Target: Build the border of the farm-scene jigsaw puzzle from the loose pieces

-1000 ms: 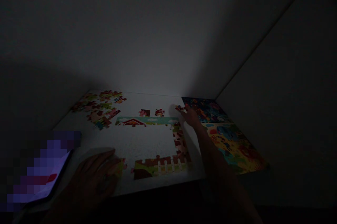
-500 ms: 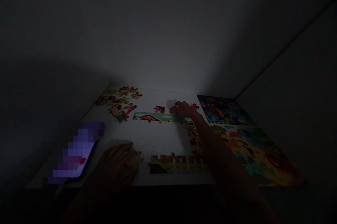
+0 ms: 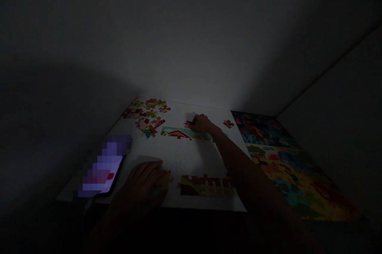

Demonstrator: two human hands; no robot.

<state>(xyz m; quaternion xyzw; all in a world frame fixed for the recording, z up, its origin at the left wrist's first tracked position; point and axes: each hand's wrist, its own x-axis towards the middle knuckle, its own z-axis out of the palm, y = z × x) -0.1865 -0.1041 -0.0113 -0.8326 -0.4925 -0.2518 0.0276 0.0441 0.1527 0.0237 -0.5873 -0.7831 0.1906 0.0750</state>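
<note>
In dim light, my right hand [image 3: 202,123] reaches to the far side of the white table, its fingers curled down on a pink-and-dark puzzle piece [image 3: 187,125]. The hand hides part of that piece. Just below it lies a joined strip of puzzle [image 3: 176,132] with a red roof and a pale blue-green sky. My left hand [image 3: 146,178] lies low at the table's near edge, fingers stretched out over a greenish puzzle piece [image 3: 165,180], which it partly covers. To its right sits a joined fence strip [image 3: 195,187].
A heap of loose pieces [image 3: 146,115] lies at the back left. A phone [image 3: 110,174] with a lit screen rests at the left edge. A small piece cluster [image 3: 228,123] lies right of my hand. Two colourful animal pictures [image 3: 283,162] cover the right side, before a wall [image 3: 191,47].
My right hand has shifted left onto the pink piece, and its fingers have curled in. My left hand stays on its piece. The whole view has swung slightly left.
</note>
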